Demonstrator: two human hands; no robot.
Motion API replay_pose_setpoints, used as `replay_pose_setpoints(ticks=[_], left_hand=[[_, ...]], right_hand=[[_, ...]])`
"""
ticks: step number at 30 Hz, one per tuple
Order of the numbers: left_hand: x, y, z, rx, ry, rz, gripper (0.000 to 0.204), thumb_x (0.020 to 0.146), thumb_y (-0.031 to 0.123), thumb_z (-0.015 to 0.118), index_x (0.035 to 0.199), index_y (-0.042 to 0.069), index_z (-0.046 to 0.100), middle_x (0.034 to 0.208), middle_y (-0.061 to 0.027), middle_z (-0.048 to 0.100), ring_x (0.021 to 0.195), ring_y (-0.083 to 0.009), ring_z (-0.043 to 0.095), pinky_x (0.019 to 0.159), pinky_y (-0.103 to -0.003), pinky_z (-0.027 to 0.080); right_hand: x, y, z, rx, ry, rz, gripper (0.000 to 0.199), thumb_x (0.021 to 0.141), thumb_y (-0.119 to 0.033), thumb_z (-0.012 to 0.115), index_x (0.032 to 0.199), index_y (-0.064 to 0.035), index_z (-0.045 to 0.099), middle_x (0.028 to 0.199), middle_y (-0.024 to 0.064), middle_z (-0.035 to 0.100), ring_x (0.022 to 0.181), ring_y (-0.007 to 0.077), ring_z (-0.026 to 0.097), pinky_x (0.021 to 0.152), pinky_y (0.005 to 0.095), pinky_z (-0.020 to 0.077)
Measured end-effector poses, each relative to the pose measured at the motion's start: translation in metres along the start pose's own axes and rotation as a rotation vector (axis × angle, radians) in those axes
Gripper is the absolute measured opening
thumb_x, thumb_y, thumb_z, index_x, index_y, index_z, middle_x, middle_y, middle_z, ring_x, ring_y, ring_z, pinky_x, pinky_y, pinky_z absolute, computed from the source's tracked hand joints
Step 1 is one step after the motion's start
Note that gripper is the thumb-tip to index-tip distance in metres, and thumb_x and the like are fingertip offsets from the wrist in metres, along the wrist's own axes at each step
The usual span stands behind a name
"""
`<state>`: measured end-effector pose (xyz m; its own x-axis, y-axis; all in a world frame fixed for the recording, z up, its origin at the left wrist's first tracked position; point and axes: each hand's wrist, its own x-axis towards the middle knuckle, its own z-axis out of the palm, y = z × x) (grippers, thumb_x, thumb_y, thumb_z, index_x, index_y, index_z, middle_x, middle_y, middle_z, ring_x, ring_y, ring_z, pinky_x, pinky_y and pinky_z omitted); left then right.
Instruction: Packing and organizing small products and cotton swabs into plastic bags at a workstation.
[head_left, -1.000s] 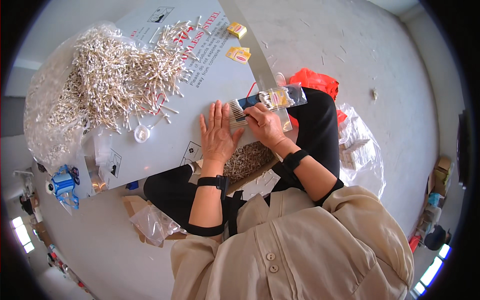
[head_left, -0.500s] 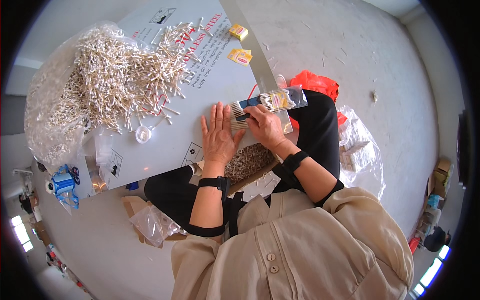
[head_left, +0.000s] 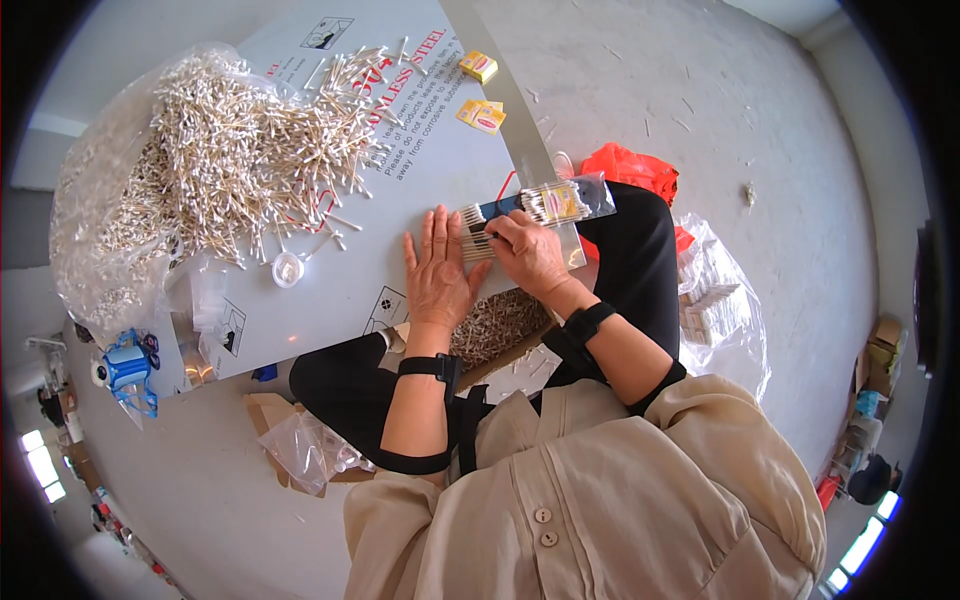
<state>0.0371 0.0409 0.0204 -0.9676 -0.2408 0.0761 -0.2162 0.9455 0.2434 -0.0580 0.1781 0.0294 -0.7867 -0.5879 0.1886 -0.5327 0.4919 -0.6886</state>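
My left hand (head_left: pixel 438 275) lies flat on the metal-sheet tabletop, fingers stretched out. Beside its fingertips is a row of cotton swabs (head_left: pixel 471 218), laid side by side on and around a dark blue strip (head_left: pixel 502 206). Over the lower part of this row bends my right hand (head_left: pixel 532 258), its fingers pinched together; what they hold, if anything, is hidden. Just beyond the right hand, a clear packet (head_left: pixel 558 203) of swabs with a yellow card lies near the table's right edge.
A large heap of loose swabs (head_left: pixel 215 140) spills from a plastic bag at left, near a small round tub (head_left: pixel 287 269). Yellow cards (head_left: pixel 481 115) and a small yellow box (head_left: pixel 479 67) lie farther back. A box of swabs (head_left: pixel 497 328) sits below the table edge.
My right fingertips have shifted slightly left and toward me along the swab row. The left hand stays nearly still.
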Motion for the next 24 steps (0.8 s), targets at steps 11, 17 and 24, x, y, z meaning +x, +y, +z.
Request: replay_pose_setpoints(ticks=[11, 17, 24], left_hand=[[0.0004, -0.0004, 0.0015, -0.007, 0.021, 0.008, 0.080, 0.090, 0.054, 0.054, 0.150, 0.008, 0.027, 0.157, -0.0120, 0.026, 0.146, -0.0270, 0.022, 0.118, -0.053, 0.014], [0.0000, -0.0008, 0.0017, -0.010, 0.011, 0.006, 0.080, 0.090, 0.054, 0.054, 0.150, 0.008, 0.027, 0.157, -0.0118, 0.025, 0.147, -0.0270, 0.020, 0.118, -0.054, 0.013], [0.0000, 0.0003, -0.0005, -0.014, -0.002, -0.002, 0.080, 0.090, 0.053, 0.055, 0.150, 0.008, 0.027, 0.157, -0.0114, 0.025, 0.146, -0.0267, 0.021, 0.118, -0.053, 0.013]], right_hand=[[0.0005, -0.0002, 0.0013, -0.002, 0.004, 0.017, 0.010, 0.082, -0.011, 0.065, 0.092, -0.0086, 0.066, 0.082, 0.0102, 0.060, 0.074, 0.0330, 0.063, 0.064, 0.0410, 0.0505], [-0.0004, -0.0001, 0.0008, -0.001, -0.006, 0.026, 0.010, 0.082, -0.011, 0.065, 0.091, -0.0080, 0.066, 0.083, 0.0102, 0.060, 0.075, 0.0328, 0.063, 0.064, 0.0408, 0.0509], [0.0006, -0.0027, 0.0004, 0.007, 0.004, 0.040, 0.021, 0.082, -0.011, 0.065, 0.102, -0.0105, 0.065, 0.083, 0.0100, 0.061, 0.076, 0.0326, 0.063, 0.065, 0.0413, 0.0512]])
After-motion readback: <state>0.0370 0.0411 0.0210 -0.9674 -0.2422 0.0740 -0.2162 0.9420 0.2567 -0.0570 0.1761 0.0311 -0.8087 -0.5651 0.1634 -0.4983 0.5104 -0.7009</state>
